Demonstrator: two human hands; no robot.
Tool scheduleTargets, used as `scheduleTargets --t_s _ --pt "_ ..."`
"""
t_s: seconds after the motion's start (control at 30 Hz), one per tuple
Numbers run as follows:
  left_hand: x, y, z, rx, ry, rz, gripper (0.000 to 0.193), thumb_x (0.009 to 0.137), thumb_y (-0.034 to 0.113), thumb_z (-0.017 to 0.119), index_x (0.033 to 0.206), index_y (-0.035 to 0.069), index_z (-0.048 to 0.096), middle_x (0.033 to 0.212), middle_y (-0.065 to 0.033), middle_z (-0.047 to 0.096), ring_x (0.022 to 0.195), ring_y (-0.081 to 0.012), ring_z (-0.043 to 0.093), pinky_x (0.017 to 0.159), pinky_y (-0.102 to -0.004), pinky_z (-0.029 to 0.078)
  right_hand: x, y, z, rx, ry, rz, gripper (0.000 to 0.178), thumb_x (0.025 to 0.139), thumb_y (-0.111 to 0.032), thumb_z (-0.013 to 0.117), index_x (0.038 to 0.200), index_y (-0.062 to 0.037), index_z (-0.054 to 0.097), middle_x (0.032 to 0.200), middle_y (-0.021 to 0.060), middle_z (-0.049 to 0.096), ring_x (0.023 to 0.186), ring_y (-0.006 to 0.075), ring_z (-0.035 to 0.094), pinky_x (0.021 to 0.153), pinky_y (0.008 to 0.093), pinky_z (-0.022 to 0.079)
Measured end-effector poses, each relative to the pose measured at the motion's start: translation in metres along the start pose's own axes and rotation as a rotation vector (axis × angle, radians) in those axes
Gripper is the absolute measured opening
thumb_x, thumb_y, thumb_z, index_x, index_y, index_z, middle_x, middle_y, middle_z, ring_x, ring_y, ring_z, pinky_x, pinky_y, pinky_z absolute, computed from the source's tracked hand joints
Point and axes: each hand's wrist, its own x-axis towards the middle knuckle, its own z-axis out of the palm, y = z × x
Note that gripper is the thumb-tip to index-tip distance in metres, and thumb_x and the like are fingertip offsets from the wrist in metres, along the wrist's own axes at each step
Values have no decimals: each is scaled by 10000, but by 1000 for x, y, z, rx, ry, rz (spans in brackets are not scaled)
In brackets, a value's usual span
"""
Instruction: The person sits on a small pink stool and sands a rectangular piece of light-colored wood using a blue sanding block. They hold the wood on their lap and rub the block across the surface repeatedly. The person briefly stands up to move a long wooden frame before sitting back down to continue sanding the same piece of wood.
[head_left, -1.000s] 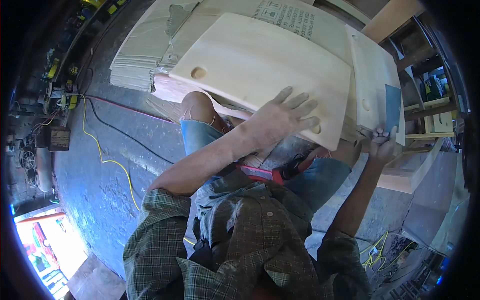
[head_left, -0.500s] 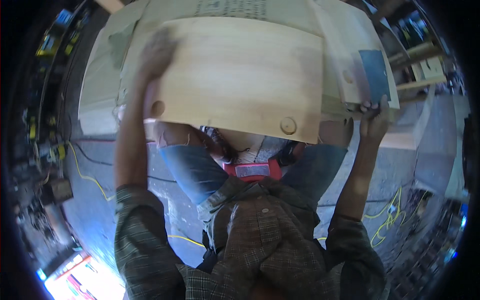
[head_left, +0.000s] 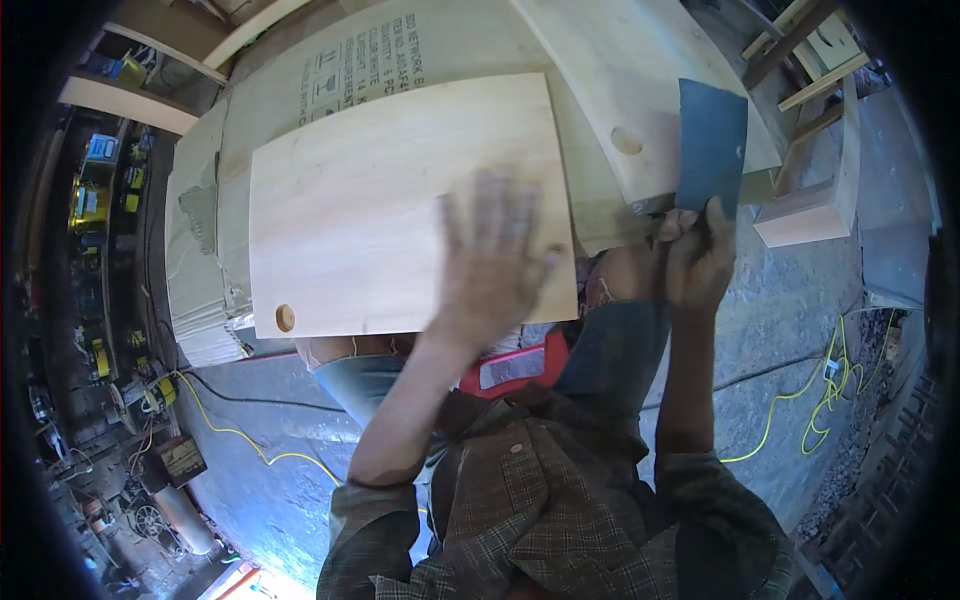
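A pale wooden board [head_left: 370,210] lies on a cardboard sheet [head_left: 450,60] in front of me, a round recess [head_left: 285,319] at its near left corner. My left hand [head_left: 490,265], slightly blurred, rests flat over the board's right half with its fingers spread. My right hand [head_left: 700,260] pinches the near end of a blue-grey sheet of sandpaper [head_left: 712,140] between thumb and fingers. That sheet stands out over a second pale board [head_left: 590,70], which has a round mark near its edge.
Beneath the boards are my knees and a red object [head_left: 510,370] with a grey panel. A yellow cord [head_left: 770,420] crosses the floor on both sides. Wooden frame pieces [head_left: 810,210] stand at the right, and shelves of tools [head_left: 95,210] line the left.
My left hand has moved from the board's far left to its right half. The board appears shifted left and turned as the view moved. My right hand still holds the sandpaper.
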Motion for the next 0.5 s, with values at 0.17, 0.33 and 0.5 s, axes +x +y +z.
scheduleTargets --t_s 0.17,0.33,0.5 --pt "7 29 -15 -197 -107 222 726 877 425 548 1456 64 301 1526 -194 223 1417 -383 176 1135 -574 112 -20 3 -9 -142 161 16 178 930 -157 563 981 13 558 809 70 575 710 167 562 644 305 480" --pt "-52 -10 -27 70 -82 289 586 842 269 598 1378 94 441 1480 -122 361 1375 -331 321 1128 -533 219 -30 19 -24 -715 32 -94 238 933 -165 571 1076 25 582 890 61 609 760 118 579 664 255 500" --pt "-73 -38 -30 234 206 200 461 818 183 630 1271 136 563 1372 -100 506 1269 -300 484 1046 -499 376 -24 7 36 -573 15 145 215 910 -180 606 1019 5 615 781 55 625 652 101 598 583 276 500"
